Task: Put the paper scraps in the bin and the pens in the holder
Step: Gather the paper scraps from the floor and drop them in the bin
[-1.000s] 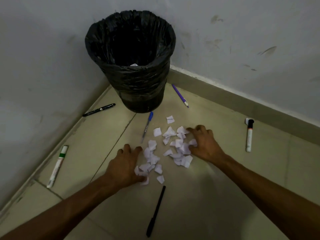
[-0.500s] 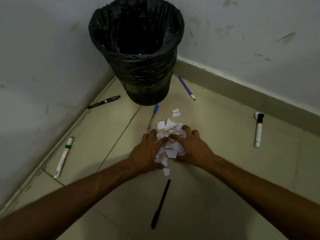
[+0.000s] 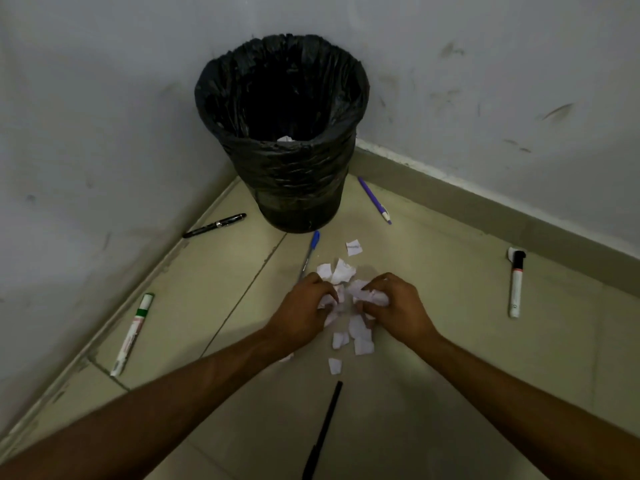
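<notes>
White paper scraps [image 3: 360, 336] lie in a small heap on the tiled floor in front of a black-lined bin [image 3: 281, 188] in the corner. My left hand [image 3: 303, 311] and my right hand [image 3: 393, 306] are side by side on the heap, each gripping a bunch of scraps in curled fingers. One scrap [image 3: 354, 247] lies apart near the bin, and a white scrap [image 3: 285, 138] shows inside it. Pens lie around: a blue pen [image 3: 310, 252], a purple pen [image 3: 374, 199], a black pen [image 3: 214, 225], another black pen [image 3: 322, 431]. No holder is in view.
A green-banded white marker [image 3: 132, 334] lies by the left wall. A black-capped white marker [image 3: 516, 283] lies by the right skirting. Two walls meet behind the bin.
My hands swept the spread scraps together into a heap, and their fingers have now curled round bunches of scraps. The view has shifted a little.
</notes>
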